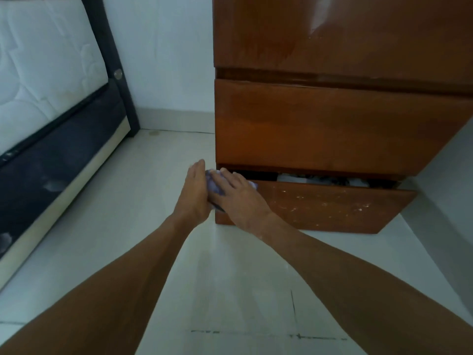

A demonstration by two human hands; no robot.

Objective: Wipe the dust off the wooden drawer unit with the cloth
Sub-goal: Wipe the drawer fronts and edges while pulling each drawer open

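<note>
Item 1, fingers: we see the right fingers lying straight and slightly spread, flat on top of the cloth. The left fingers are straight and together, edge-on, set against the cloth's left side. Neither hand curls round it. The left thumb is hidden from us.

Item 2, hands: the right hand and left hand meet at the wrist side, with the cloth between them.

Item 3, cloth: pale lilac, bunched small and mostly covered. It sits on the top left corner of the bottom drawer.

Item 4, bottom drawer: glossy red-brown wood, pulled partly out. Its front is dotted with white specks, thickest toward the right. Pale and dark contents show in the gap behind the front, too dim for us to identify.

Item 5, unit: same wood, with a closed drawer above and a further panel over that, both shiny with faint smears. Its left edge stands close to the wall.

Item 6, floor: pale tiles with dark joint lines, open in front of the unit and to its left as far as the bed.

Item 7, bed: white quilted mattress on a dark frame, well apart from the unit.
</note>
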